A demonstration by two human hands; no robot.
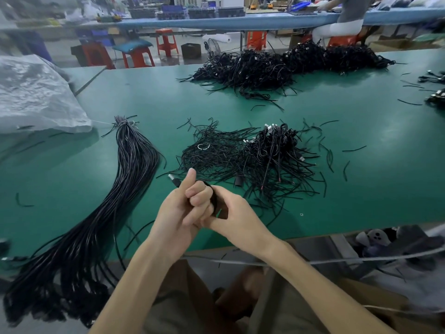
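at the far left a grey plastic sack slumps on the green counter. beside it lies 1 long tied bundle of black leads, trailing off the near edge. above that edge the left grip curls around a black cable, thumb raised, the plug poking out leftward. the right grip pinches the same cable's loop. just beyond sit loose ties and a small cable pile.

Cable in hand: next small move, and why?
Probably grip the coiled cable with the left hand alone and send the right hand to the loose ties ahead: the coil looks unbound, its plug pokes out, and bundled cables lie beside the ties.
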